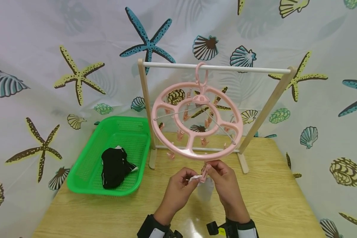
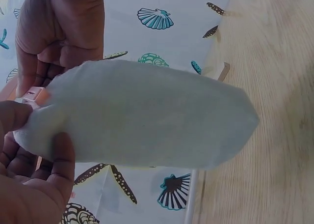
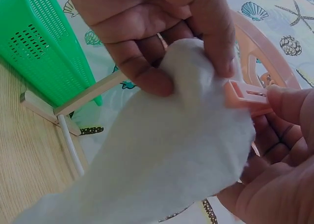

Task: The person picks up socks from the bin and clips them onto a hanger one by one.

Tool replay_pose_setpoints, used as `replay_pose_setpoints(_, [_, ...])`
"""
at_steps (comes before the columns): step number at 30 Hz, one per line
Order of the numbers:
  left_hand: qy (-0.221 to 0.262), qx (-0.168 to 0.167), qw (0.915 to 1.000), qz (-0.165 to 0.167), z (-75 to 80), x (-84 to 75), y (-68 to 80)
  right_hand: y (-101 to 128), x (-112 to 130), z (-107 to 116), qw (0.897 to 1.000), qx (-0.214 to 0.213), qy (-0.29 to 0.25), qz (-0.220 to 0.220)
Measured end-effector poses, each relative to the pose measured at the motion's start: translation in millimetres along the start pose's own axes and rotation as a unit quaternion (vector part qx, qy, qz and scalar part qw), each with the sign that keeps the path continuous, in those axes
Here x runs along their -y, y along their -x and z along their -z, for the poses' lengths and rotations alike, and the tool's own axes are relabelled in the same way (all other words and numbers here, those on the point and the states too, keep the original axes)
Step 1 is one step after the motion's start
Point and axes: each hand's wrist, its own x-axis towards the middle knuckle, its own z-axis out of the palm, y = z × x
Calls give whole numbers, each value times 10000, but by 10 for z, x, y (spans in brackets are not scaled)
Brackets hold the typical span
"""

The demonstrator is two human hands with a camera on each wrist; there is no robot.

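A white sock (image 2: pixel 147 113) hangs from the fingers of my left hand (image 1: pixel 179 188), which pinches its top edge. A pink clothespin (image 3: pixel 248 95) is pinched between the thumb and fingers of my right hand (image 1: pixel 227 185). Its jaws lie at the sock's edge, just beside my left fingertips; I cannot tell whether they grip the cloth. Both hands are just below the front rim of a round pink drying hanger (image 1: pixel 193 153). Several more pink clothespins dangle under the hanger's rings.
The hanger's hook is over the white bar (image 1: pixel 166 65) of a wooden-legged rack (image 1: pixel 266 105). Left of the rack, a green basket (image 1: pixel 131 127) holds a black garment (image 1: pixel 114 168) with white trim. A cloth printed with starfish and shells hangs behind the wooden table (image 1: pixel 273 191).
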Motion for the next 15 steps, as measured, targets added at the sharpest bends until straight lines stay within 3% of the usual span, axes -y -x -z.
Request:
replay_pose_setpoints(6, [25, -424, 9990, -167, -47, -33, -26, 2, 9, -5, 9999, 50, 130, 27])
replay_pose_setpoints(15, [-117, -665, 9977, -96, -25, -31, -11, 10, -40, 33, 9948, 869, 522, 140])
